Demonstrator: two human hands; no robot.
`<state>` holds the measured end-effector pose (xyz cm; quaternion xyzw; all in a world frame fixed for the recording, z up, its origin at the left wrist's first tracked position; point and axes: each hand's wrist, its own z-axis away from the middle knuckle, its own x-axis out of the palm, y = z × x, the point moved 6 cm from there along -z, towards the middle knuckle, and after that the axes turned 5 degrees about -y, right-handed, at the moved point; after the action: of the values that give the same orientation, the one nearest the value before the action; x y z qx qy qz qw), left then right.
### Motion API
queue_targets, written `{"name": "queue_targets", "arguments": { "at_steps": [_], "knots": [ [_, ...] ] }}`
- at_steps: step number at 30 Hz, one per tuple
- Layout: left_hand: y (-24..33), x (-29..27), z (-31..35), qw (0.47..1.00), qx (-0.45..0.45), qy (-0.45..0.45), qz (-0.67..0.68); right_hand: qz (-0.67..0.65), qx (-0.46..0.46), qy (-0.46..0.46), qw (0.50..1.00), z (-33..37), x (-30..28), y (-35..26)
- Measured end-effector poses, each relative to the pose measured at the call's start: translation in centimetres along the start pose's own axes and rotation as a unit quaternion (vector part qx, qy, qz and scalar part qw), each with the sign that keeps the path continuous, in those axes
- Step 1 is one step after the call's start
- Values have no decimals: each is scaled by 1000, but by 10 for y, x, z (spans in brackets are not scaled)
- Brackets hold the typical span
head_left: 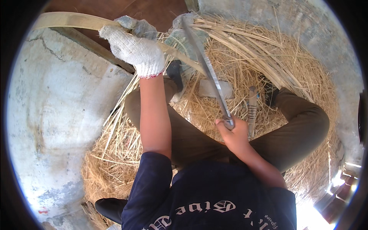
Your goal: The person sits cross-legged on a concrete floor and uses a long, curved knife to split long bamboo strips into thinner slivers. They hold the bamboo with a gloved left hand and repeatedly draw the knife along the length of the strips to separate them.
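A white knit glove with greyed fingers covers my left hand (135,48), which is closed around a long pale bamboo strip (73,20). The strip reaches out to the far left, and its other end comes down to the right, beside a long blade. That blade belongs to a large knife (209,71) held by my bare right hand (234,134). The fingers wrap round its grip, mostly hiding it, and the blade points up and away. Blade and strip meet or overlap near the middle; I cannot tell if they touch.
Straw-like shavings (245,65) cover the floor around my crossed legs. A pale rectangular block (216,89) lies between my knees, near a wooden handle wrapped with cord (252,109). Split bamboo strips (249,42) lie at the far right. A cracked grey wall (57,96) stands left.
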<state>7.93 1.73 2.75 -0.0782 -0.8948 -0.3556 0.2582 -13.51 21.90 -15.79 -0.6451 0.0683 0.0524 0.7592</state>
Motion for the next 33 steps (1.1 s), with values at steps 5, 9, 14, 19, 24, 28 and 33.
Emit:
{"name": "queue_targets", "arguments": {
  "at_steps": [5, 9, 14, 19, 24, 28, 33],
  "knots": [
    [-4, 5, -2, 1000, -3, -1, 5, -143, -77, 37, 986, 1, -5, 17],
    [-7, -9, -6, 998, 15, 63, -12, 61, -15, -12, 998, -2, 12, 19],
    [6, -6, -2, 999, 6, 34, -13, 43, 10, -3, 999, -3, 4, 11],
    [4, 7, -7, 997, -36, -42, 45, -171, -52, 16, 984, 1, 7, 14],
    [-2, 9, -11, 970, -119, -157, 142, -54, 127, -129, 982, -1, 21, 36],
    [2, -12, -21, 980, -114, -120, 108, -44, 3, -20, 999, -5, -3, 6],
    [0, -3, -18, 970, -142, -142, 135, -273, -55, 33, 960, 3, -4, 7]
  ]
}}
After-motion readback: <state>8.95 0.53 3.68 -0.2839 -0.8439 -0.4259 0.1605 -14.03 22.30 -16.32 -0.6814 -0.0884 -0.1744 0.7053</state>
